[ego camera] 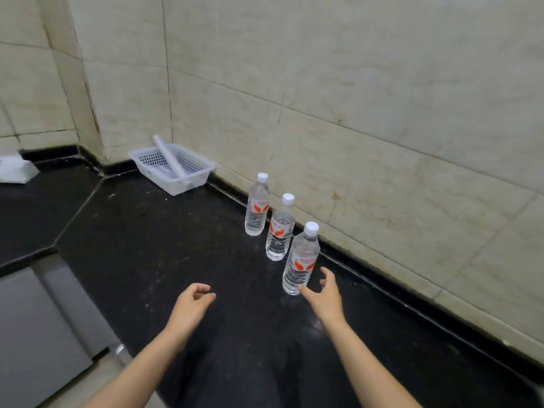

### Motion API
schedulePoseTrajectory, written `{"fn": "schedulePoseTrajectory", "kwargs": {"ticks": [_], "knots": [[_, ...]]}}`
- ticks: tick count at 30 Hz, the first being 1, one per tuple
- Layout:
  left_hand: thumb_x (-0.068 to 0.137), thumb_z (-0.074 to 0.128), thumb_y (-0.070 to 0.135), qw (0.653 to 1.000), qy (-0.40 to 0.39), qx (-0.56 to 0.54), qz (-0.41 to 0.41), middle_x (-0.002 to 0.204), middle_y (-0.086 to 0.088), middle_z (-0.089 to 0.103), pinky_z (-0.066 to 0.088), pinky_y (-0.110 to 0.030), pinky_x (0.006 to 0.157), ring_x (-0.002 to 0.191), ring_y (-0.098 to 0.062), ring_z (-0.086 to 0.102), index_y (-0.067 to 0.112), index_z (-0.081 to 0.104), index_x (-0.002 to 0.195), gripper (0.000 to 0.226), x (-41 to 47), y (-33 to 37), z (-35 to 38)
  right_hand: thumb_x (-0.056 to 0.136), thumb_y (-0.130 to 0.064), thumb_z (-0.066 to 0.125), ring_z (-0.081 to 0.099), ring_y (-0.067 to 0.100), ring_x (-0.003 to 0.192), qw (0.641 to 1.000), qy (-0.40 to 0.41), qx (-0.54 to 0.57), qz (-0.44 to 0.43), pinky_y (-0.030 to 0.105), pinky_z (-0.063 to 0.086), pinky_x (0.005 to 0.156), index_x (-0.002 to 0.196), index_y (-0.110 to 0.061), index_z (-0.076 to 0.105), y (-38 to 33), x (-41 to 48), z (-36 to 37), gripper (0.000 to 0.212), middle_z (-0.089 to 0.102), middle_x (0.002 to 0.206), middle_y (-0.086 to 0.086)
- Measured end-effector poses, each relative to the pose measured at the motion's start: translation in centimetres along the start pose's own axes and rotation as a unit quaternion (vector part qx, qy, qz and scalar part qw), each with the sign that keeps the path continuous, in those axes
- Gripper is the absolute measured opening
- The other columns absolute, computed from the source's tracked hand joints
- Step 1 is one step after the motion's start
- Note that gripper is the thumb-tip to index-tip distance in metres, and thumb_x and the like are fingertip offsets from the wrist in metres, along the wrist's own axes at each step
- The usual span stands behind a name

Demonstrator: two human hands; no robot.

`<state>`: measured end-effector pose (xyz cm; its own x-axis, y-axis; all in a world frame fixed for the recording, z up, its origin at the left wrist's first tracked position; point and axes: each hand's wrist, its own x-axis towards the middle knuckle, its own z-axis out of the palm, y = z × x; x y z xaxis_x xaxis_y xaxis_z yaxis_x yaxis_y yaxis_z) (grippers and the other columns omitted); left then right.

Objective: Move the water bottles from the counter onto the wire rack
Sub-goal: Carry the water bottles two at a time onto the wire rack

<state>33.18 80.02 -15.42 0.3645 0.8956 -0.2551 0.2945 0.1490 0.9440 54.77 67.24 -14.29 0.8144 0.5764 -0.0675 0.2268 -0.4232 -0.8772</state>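
Three clear water bottles with white caps and red-and-white labels stand upright in a row on the black counter [164, 245] close to the tiled wall: the far bottle [257, 206], the middle bottle [279, 231] and the near bottle [300, 260]. My right hand [323, 293] is open just in front of the near bottle's base, thumb and fingers spread on either side, not closed on it. My left hand [192, 304] hovers over the counter to the left, fingers loosely curled, holding nothing. No wire rack is in view.
A white perforated plastic basket [172, 166] holding a white tube sits in the back corner against the wall. A white cloth or bag [14, 169] lies at the far left. The counter's front edge runs along the lower left, above a grey surface [35, 325].
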Motion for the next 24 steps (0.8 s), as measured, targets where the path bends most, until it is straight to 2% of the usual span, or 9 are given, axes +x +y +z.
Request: {"fn": "schedulePoseTrajectory", "kwargs": {"ticks": [3,5,7,12,15,18,24], "knots": [[0.084,0.058,0.008,0.999,-0.048,-0.002,0.008,0.081,-0.003,0.055,0.036,-0.029,0.072,0.073,-0.016,0.050,0.007,0.057,0.098,0.014,5.0,1.4,0.5,0.068,-0.014,0.077,0.050,0.020,0.112,0.998,0.058,0.000,-0.003,0.026,0.037,0.087,0.132,-0.008,0.037,-1.9,2.6,1.3,0.076,0.051,0.130,0.016],[0.084,0.058,0.007,0.997,-0.076,-0.005,0.015,0.077,-0.001,0.054,0.036,-0.029,0.072,0.072,-0.015,0.049,0.006,0.057,0.100,0.017,8.1,2.4,0.4,0.066,-0.012,0.077,0.048,0.025,0.118,0.996,0.090,0.008,0.010,0.030,0.039,0.094,0.133,-0.008,0.035,-3.1,3.9,2.4,0.080,0.049,0.130,0.016],[0.084,0.058,0.007,0.994,-0.102,-0.005,0.023,0.075,0.000,0.053,0.036,-0.029,0.072,0.069,-0.014,0.048,0.005,0.057,0.102,0.019,11.0,3.3,-0.2,0.064,-0.012,0.079,0.045,0.030,0.122,0.992,0.123,0.010,0.036,0.040,0.039,0.102,0.137,-0.009,0.029,-4.2,4.8,3.8,0.089,0.044,0.133,0.017],[0.084,0.059,0.008,0.984,-0.170,0.007,0.046,0.078,0.001,0.056,0.039,-0.025,0.063,0.070,-0.009,0.050,0.006,0.055,0.108,0.024,17.3,4.8,-0.9,0.061,-0.014,0.081,0.035,0.032,0.131,0.968,0.229,0.005,0.100,0.046,0.033,0.107,0.142,-0.014,0.019,-5.7,6.7,6.1,0.102,0.032,0.144,0.017],[0.084,0.059,0.009,0.975,-0.217,0.022,0.043,0.083,-0.001,0.057,0.039,-0.023,0.064,0.075,-0.011,0.052,0.007,0.053,0.111,0.028,19.3,5.1,0.1,0.062,-0.005,0.079,0.042,0.032,0.126,0.966,0.234,0.034,0.104,0.045,0.037,0.105,0.139,-0.013,0.027,-5.6,7.2,6.4,0.093,0.041,0.137,0.015],[0.083,0.061,0.011,0.962,-0.268,0.040,0.034,0.100,-0.010,0.059,0.038,-0.026,0.077,0.088,-0.017,0.054,0.007,0.051,0.115,0.035,20.3,5.3,1.7,0.064,-0.007,0.078,0.054,0.026,0.111,0.970,0.216,0.024,0.108,0.041,0.044,0.097,0.127,-0.017,0.041,-5.2,7.0,6.3,0.074,0.057,0.120,0.009],[0.078,0.067,0.008,0.935,-0.345,0.074,0.045,0.125,-0.018,0.050,0.038,-0.029,0.082,0.103,-0.023,0.051,0.011,0.041,0.130,0.058,21.9,5.8,6.0,0.065,-0.017,0.078,0.055,0.023,0.110,0.963,0.238,-0.007,0.130,0.038,0.045,0.095,0.127,-0.023,0.041,-4.9,7.1,6.5,0.072,0.058,0.122,0.005]]}}
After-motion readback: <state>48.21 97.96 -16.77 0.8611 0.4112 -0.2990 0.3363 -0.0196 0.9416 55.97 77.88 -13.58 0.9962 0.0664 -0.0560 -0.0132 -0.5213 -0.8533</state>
